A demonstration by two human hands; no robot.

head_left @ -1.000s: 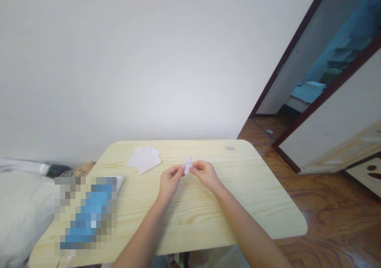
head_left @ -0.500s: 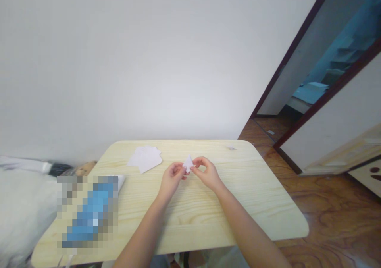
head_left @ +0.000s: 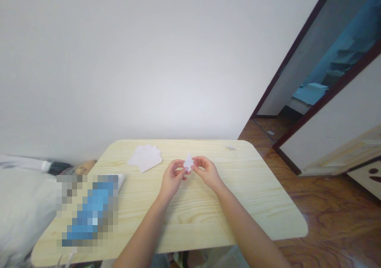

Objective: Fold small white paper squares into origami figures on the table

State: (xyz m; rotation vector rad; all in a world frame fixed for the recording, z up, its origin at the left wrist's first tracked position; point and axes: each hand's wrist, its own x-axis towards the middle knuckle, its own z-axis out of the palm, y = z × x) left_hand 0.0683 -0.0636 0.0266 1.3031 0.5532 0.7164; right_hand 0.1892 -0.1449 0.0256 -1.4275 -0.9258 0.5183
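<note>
A small folded piece of white paper (head_left: 188, 163), pointed at the top, stands up between my two hands above the middle of the pale pine table (head_left: 238, 208). My left hand (head_left: 173, 178) pinches its lower left side with the fingertips. My right hand (head_left: 206, 172) grips it from the right, and the fingers hide its lower part. To the left lies a loose stack of white paper sheets (head_left: 145, 158), apart from both hands. A tiny folded paper piece (head_left: 231, 148) sits near the far table edge.
A pixelated blue-and-white object (head_left: 92, 210) lies at the table's left end, beside a white cushion (head_left: 24, 208). A white wall rises behind the table. Brown wood floor (head_left: 330, 208) lies to the right, with an open doorway (head_left: 309, 95) beyond.
The folded paper has turned from a tilted pose to a more upright one. My hands have drawn slightly closer together around it.
</note>
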